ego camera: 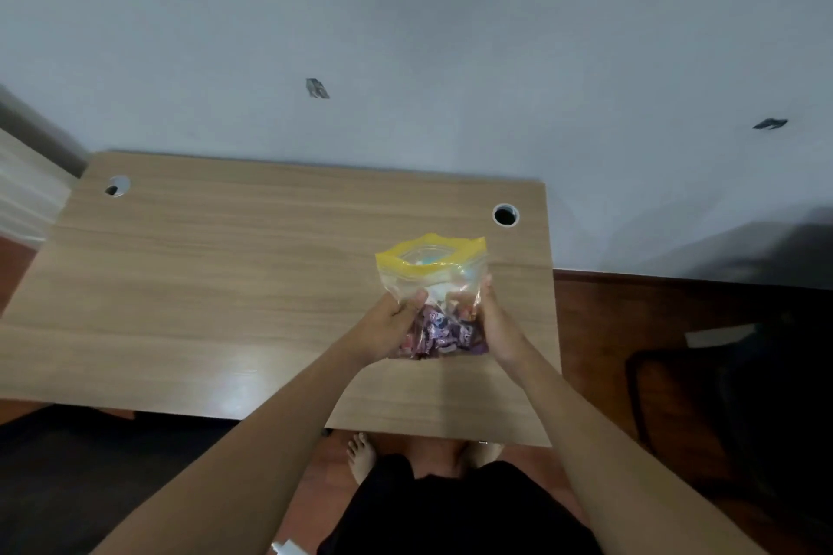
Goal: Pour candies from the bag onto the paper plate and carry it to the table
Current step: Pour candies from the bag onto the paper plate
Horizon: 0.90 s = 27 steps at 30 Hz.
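Note:
A clear plastic bag (435,279) with a yellow zip top stands upright over the right part of the wooden desk (216,284). Its mouth gapes open at the top. Purple and pink wrapped candies (444,331) fill its lower half. My left hand (387,324) grips the bag's left side and my right hand (496,324) grips its right side. No paper plate is in view.
The desk stands against a pale wall and has a cable hole at the back left (118,185) and another at the back right (505,215). Red-brown floor lies to the right, with a dark chair (730,397) there. My bare feet (360,455) show below the desk's front edge.

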Each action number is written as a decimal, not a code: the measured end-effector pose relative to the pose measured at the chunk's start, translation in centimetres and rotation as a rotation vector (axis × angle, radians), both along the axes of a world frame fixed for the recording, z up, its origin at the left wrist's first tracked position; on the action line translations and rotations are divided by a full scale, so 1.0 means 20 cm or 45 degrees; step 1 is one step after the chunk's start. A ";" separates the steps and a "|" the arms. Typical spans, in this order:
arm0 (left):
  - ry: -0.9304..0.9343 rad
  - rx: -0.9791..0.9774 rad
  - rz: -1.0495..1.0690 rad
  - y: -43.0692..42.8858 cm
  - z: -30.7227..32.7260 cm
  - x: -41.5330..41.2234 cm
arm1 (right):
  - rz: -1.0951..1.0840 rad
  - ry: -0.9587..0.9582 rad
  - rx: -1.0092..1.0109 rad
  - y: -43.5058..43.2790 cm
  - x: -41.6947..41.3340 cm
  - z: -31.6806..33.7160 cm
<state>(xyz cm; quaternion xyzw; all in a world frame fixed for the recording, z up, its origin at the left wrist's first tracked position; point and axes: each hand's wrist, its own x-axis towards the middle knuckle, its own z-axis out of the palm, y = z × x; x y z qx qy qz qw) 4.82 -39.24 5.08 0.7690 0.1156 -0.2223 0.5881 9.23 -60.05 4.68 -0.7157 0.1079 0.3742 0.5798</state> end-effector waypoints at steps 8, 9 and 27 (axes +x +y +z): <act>0.201 -0.004 0.189 -0.11 -0.25 0.03 | 0.268 -0.089 -0.275 0.01 -0.06 -0.29; 0.207 0.028 0.161 -0.12 -0.29 0.03 | 0.291 -0.070 -0.305 0.00 -0.06 -0.32; 0.711 -0.020 0.205 -0.12 -0.60 0.13 | 0.388 0.111 -0.432 -0.05 0.05 -0.57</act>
